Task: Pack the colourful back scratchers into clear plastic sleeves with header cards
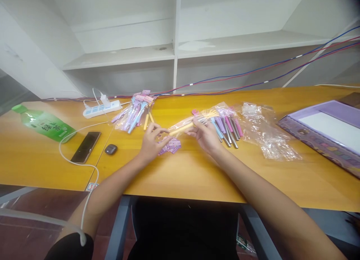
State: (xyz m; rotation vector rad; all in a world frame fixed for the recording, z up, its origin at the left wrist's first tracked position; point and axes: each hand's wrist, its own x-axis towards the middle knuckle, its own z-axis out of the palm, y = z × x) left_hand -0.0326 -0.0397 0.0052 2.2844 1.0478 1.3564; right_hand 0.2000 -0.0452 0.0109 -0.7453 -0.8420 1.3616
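A yellow back scratcher with a hand-shaped head lies slanted between my hands, partly in a clear plastic sleeve. My left hand pinches its handle end, or the sleeve there; which of these I cannot tell. Around the shaft nearer the head, my right hand has its fingers closed. Small purple printed cards lie under the handle, by my left fingers. Just beyond my right hand is a pile of blue, purple and pink back scratchers, some with metal rods showing.
Bagged back scratchers lie at the back left, near a power strip. Further left are a green bottle, phone and black earbud case. Crumpled clear bags and a purple box occupy the right.
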